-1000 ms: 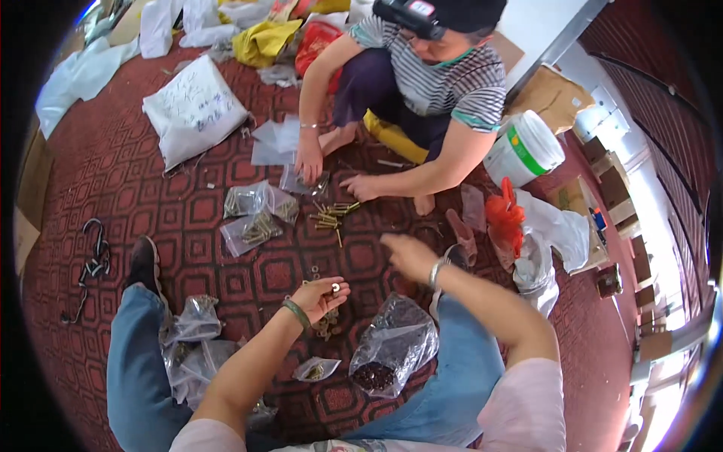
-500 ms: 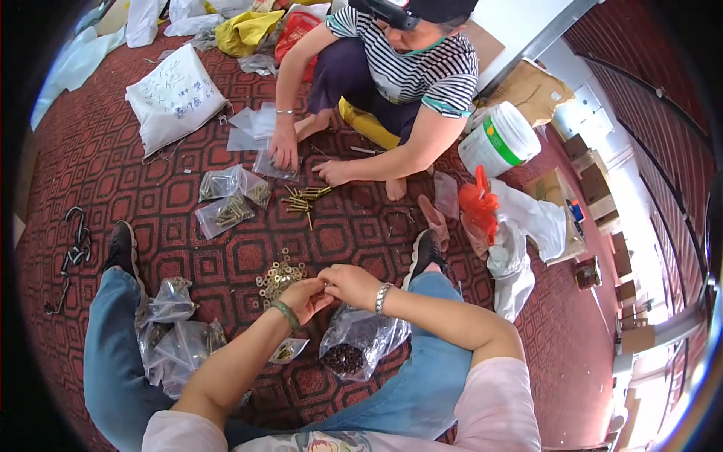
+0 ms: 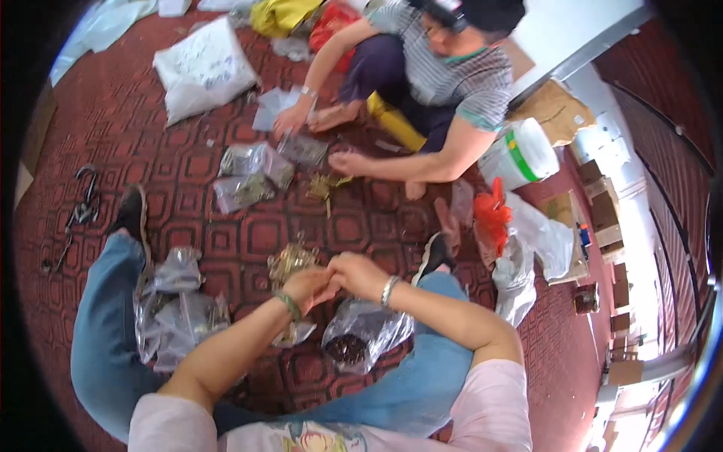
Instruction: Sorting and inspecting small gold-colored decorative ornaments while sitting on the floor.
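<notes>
My left hand (image 3: 307,290) and my right hand (image 3: 360,277) meet fingertip to fingertip above the carpet between my legs. The fingers of both are pinched together; whatever they hold is too small and blurred to make out. Just beyond them lies a pile of brass-coloured rings (image 3: 290,261), which look like washers or nuts. Below my right hand, a clear plastic bag (image 3: 380,329) lies with small dark parts (image 3: 348,349) at its mouth. A little clear bag (image 3: 297,334) with brassy pieces is partly hidden under my left wrist.
Filled clear bags (image 3: 184,324) lie inside my left leg. Opposite squats a co-worker (image 3: 452,90), hands near long brass screws (image 3: 324,185) and bags of screws (image 3: 245,193). A white sack (image 3: 207,71), a white bucket (image 3: 520,154) and a red bag (image 3: 492,218) stand around.
My view has tilted, so most of the scene sits shifted and blurred. My hands remain pinched together. The co-worker's hand near the bags has lifted slightly away from them.
</notes>
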Action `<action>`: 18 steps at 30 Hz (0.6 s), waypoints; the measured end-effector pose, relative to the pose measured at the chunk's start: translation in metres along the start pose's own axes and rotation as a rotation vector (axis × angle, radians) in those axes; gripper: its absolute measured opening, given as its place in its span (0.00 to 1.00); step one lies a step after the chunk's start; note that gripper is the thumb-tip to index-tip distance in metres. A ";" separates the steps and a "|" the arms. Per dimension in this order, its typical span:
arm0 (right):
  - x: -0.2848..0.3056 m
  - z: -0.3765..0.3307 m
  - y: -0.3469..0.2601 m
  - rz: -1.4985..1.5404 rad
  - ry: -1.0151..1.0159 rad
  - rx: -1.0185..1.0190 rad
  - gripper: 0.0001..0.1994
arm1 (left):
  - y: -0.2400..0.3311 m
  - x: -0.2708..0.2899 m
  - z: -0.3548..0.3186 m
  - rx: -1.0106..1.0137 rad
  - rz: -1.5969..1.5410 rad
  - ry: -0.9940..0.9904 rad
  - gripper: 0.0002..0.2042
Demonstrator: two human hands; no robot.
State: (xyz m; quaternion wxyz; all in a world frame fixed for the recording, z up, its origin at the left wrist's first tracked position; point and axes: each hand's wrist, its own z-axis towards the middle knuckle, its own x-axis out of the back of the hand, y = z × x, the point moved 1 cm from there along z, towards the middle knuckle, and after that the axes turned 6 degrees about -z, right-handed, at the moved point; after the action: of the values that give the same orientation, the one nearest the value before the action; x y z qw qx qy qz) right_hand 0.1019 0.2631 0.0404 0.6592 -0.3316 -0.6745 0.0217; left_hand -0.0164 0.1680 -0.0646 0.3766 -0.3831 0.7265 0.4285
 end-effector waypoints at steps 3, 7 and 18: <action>0.025 0.005 -0.006 0.077 -0.014 -0.057 0.08 | 0.015 -0.026 0.005 -0.063 0.005 0.146 0.08; 0.032 0.008 -0.003 0.032 -0.024 0.004 0.06 | 0.034 -0.041 -0.004 0.008 0.090 0.147 0.09; 0.027 0.001 0.012 1.417 -0.109 -0.606 0.06 | 0.045 -0.050 -0.014 0.084 -0.110 0.162 0.11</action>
State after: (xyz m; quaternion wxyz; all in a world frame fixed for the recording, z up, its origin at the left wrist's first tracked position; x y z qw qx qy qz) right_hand 0.1083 0.2859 0.0585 0.3342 -0.8487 -0.3090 0.2694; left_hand -0.0379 0.1817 -0.0011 0.3553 -0.4399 0.7496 0.3440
